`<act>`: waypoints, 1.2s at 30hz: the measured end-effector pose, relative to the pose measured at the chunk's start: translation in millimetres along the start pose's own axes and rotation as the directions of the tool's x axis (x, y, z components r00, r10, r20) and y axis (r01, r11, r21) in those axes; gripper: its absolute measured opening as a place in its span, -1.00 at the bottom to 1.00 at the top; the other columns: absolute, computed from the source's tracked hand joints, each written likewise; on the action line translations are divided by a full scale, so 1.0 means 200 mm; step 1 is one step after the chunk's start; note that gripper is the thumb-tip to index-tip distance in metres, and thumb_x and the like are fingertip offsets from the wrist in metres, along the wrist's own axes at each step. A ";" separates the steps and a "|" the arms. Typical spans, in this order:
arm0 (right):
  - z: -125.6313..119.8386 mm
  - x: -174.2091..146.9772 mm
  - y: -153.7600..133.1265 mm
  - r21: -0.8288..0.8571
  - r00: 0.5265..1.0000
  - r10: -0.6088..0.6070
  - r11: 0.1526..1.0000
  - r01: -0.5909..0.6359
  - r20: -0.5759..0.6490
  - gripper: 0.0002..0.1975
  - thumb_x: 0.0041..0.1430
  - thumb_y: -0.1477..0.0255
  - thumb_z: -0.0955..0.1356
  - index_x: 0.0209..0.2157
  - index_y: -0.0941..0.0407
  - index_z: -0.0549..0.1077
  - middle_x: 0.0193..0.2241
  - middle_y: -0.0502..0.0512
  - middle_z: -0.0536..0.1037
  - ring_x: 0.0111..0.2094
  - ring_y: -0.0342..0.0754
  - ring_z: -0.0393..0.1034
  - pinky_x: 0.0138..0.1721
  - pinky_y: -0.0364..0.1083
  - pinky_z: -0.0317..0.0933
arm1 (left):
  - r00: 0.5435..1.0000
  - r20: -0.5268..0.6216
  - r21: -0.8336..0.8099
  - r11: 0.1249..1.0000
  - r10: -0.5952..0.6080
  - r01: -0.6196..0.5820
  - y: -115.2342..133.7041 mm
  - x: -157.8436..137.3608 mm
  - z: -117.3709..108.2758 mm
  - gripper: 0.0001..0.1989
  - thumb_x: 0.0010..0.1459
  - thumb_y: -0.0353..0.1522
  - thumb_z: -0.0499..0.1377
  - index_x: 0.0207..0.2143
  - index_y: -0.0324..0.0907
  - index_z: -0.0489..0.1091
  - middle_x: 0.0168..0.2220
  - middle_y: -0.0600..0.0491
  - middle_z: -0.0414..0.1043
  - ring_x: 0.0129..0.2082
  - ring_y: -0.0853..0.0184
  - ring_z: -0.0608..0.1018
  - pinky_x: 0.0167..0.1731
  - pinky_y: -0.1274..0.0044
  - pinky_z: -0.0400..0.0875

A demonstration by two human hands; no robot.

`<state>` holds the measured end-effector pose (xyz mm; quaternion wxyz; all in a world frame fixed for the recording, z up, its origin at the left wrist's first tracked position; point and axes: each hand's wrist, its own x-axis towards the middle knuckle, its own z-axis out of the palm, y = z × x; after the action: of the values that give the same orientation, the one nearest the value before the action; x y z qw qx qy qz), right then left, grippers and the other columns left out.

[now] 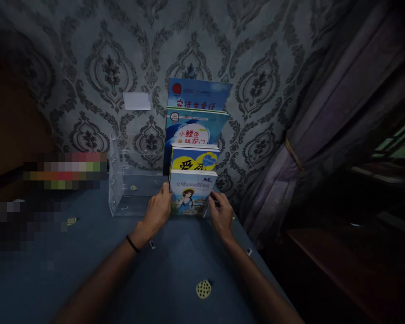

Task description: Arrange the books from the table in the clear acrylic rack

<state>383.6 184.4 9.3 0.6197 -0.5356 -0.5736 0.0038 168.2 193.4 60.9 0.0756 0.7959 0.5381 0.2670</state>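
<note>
A front book (192,191) with a pale blue cover and a drawn figure in a yellow hat stands upright in the right part of a clear plastic stepped rack (116,180). My left hand (158,206) is closed on its left edge, thumb hidden from clear view. My right hand (222,213) pinches its lower right edge with fingers bent. Behind it, rising in steps, stand a blue and yellow book (195,158), a teal book (219,128) and a tall blue book (202,92). The front book covers their lower parts.
The rack stands on a blue patterned tablecloth (175,270) against a wallpapered wall (256,76). A white card (137,101) is on the wall. A tied curtain (310,130) hangs past the table's right edge. A blurred colourful pile (70,171) lies at left.
</note>
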 end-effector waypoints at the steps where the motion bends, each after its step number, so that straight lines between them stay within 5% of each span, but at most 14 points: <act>1: 0.00 0.00 0.00 -0.003 1.000 -0.001 1.000 0.001 0.003 -0.68 0.23 0.28 0.29 -0.15 0.13 0.59 -0.29 0.18 0.55 -0.26 0.08 0.46 -0.31 0.00 0.40 | 1.000 0.008 0.001 1.000 -0.005 0.005 0.00 0.00 -0.01 -0.79 0.41 -0.40 -0.11 0.07 -0.17 0.10 -0.11 -0.18 0.54 -0.19 0.12 0.64 -0.27 0.43 0.45; 8: 0.00 0.01 0.00 -0.031 0.999 0.030 0.999 -0.030 0.016 -0.62 0.21 0.20 0.30 -0.09 0.12 0.58 -0.27 0.17 0.54 -0.24 0.09 0.46 -0.30 0.01 0.39 | 1.000 0.022 0.009 1.000 -0.005 0.005 0.00 0.00 -0.01 -0.63 0.43 -0.39 -0.13 0.24 -0.22 -0.01 0.06 -0.21 0.47 -0.11 0.09 0.63 -0.18 0.37 0.49; 22: 0.03 0.02 0.02 -0.108 0.999 0.007 0.994 -0.013 -0.054 -0.61 0.17 0.20 0.31 -0.15 0.15 0.61 -0.29 0.18 0.55 -0.25 0.07 0.46 -0.26 0.03 0.38 | 0.997 0.033 0.125 0.990 0.067 -0.070 0.00 -0.01 -0.01 -0.37 0.28 -0.60 -0.10 0.37 -0.30 -0.19 0.06 -0.28 0.43 -0.08 0.16 0.63 -0.16 0.44 0.50; 36: 0.03 0.00 0.00 -0.116 0.999 0.034 0.992 -0.039 -0.043 -0.63 0.15 0.19 0.33 -0.16 0.13 0.60 -0.28 0.16 0.54 -0.24 0.07 0.45 -0.27 0.01 0.37 | 0.993 0.118 0.129 0.991 0.014 -0.030 0.03 -0.03 -0.10 -0.41 0.29 -0.58 -0.11 0.36 -0.34 -0.11 0.05 -0.28 0.45 -0.05 0.09 0.62 -0.11 0.38 0.51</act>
<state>379.8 188.2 8.2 0.5987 -0.5813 -0.5502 -0.0294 161.6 181.5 79.0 0.0518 0.8193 0.5403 0.1849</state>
